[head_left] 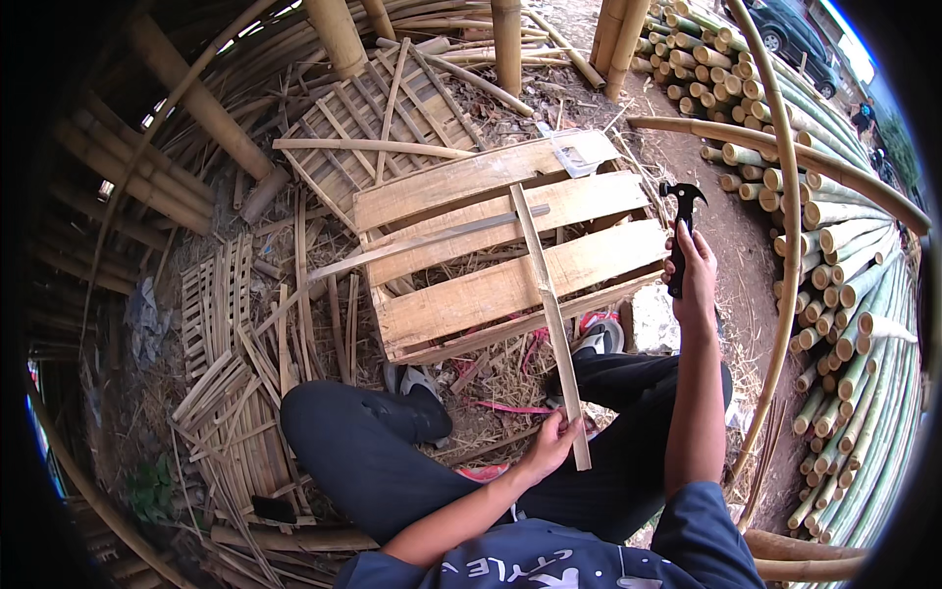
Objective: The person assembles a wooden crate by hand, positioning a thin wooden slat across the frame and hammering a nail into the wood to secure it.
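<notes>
Right of centre, my right hand [696, 267] grips a claw hammer [684, 204]. Lower centre, my left hand [552, 447] pinches a bamboo slat [561, 353]; if loosened, it might slip off the wooden crate [456, 302].

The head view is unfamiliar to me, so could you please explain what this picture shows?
There is no machine here, just a person working bare-handed, seen from the left of two fisheye cameras worn on the head, so straight edges bend. In front is a slatted wooden platform. On it, a long strip crosses a second strip, and a clear plastic container sits toward the far right corner. The left hand holds the long strip near its end; the right hand grips a black hammer.
</notes>
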Tool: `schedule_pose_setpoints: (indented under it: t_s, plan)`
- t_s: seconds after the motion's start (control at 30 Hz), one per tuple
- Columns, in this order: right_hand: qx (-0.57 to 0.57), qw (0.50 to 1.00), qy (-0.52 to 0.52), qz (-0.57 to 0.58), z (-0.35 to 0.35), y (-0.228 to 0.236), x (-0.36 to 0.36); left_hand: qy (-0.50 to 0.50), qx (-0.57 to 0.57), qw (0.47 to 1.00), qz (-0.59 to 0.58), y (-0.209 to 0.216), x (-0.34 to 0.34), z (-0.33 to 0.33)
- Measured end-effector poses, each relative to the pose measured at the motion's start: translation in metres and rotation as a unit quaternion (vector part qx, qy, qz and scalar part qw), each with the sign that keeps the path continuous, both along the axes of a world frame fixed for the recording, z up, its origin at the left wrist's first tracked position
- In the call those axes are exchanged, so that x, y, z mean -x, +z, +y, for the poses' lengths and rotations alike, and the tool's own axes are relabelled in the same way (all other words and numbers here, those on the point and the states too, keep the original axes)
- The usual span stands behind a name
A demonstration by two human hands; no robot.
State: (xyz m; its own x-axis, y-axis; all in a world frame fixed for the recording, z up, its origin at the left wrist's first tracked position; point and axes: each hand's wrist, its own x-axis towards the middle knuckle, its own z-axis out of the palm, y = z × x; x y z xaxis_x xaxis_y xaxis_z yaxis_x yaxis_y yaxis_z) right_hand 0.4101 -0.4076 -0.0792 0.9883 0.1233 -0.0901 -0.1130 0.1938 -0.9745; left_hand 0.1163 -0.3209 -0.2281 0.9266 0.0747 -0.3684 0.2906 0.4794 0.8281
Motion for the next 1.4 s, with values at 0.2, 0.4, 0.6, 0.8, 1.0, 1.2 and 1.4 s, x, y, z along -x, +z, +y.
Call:
schedule_pose_setpoints:
  t_s: [0.2,0.4,0.6,0.8,1.0,1.2,1.4]
  plan:
    - [-0.025,0.984,0.079,0.155,0.039,-0.015,0.02,0.001,-0.226,0.974,0.01,0.001,-0.006,0.014]
    - [0.321,0.94,0.089,-0.077,0.06,-0.097,0.021,-0.029,-0.296,0.954,0.031,-0.005,-0.013,0.016]
    - [0.328,0.925,0.129,-0.141,0.085,-0.085,0.06,-0.031,-0.297,0.953,0.058,-0.012,-0.018,0.02]
    - [0.346,0.914,0.185,-0.1,0.068,-0.076,0.073,-0.044,-0.282,0.957,0.052,0.006,-0.03,0.017]
    - [0.31,0.92,0.202,-0.129,0.05,-0.093,0.09,-0.09,-0.311,0.945,0.035,0.015,-0.028,0.012]
    - [0.242,0.94,0.23,0.064,0.045,-0.09,0.098,-0.103,-0.272,0.956,0.037,0.029,-0.026,0.024]
    - [0.196,0.962,0.189,0.021,0.046,-0.1,0.097,-0.474,-0.436,0.764,0.037,0.118,-0.053,0.088]
